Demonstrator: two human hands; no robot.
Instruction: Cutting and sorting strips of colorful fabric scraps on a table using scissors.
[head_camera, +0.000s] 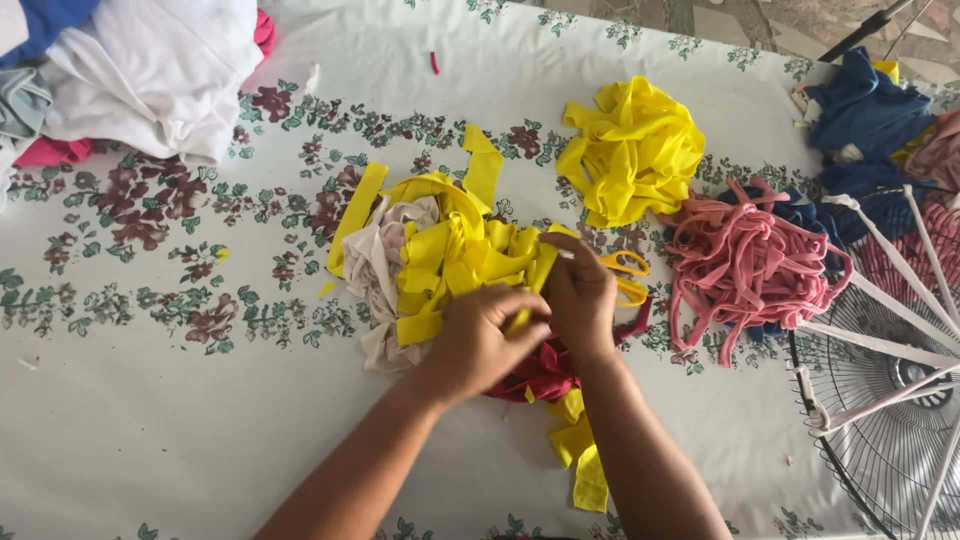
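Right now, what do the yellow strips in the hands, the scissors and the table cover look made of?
Yellow strips: soft knit cloth, matte; they curl and fold limp under the left hand and right hand.
Scissors: yellow handles, probably plastic, smooth; blades hidden.
Table cover: white floral sheet, lying flat with a slight sheen, perhaps vinyl or coated cloth; cannot tell for sure.

No packages, labels, signs or screens in view.
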